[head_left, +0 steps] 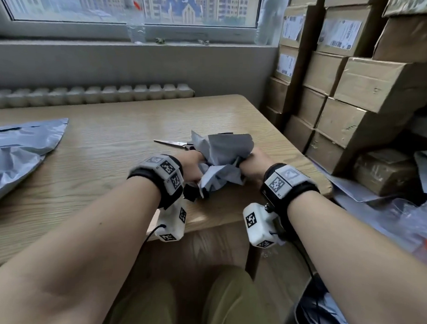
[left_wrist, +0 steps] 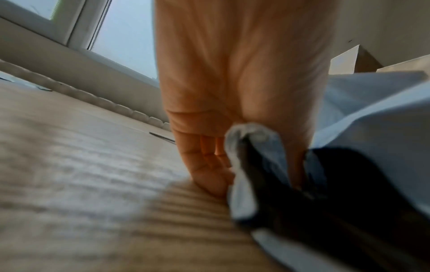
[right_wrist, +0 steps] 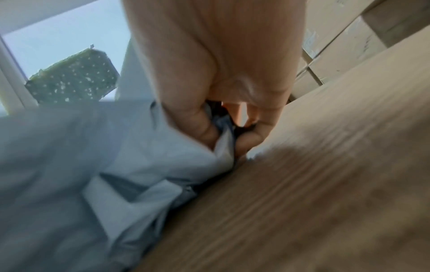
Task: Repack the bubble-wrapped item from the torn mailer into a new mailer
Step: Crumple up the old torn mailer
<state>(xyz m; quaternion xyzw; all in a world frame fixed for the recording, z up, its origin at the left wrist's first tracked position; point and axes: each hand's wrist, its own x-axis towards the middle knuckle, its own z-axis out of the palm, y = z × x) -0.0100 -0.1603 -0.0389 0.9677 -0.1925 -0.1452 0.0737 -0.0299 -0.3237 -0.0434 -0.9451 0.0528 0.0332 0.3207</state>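
Nearest the viewer, both forearms reach over the front edge of the wooden table [head_left: 91, 162]. The left hand [head_left: 191, 164] and the right hand [head_left: 252, 164] face each other and clench opposite sides of the crumpled grey torn mailer [head_left: 222, 159], which is bunched into a ball on the table between them; the right wrist view shows thumb and fingers [right_wrist: 204, 125] pinching a fold of it, and the blurred left wrist view suggests the same grip. Just beyond the ball lie scissors [head_left: 170, 143], handles hidden behind the plastic. Far left on the table lies a filled grey mailer [head_left: 19, 150], presumably holding the bubble-wrapped item, which is not visible. Behind right stand stacked cardboard boxes [head_left: 370, 87]; farthest, a radiator [head_left: 93, 94] under a window [head_left: 130, 6].
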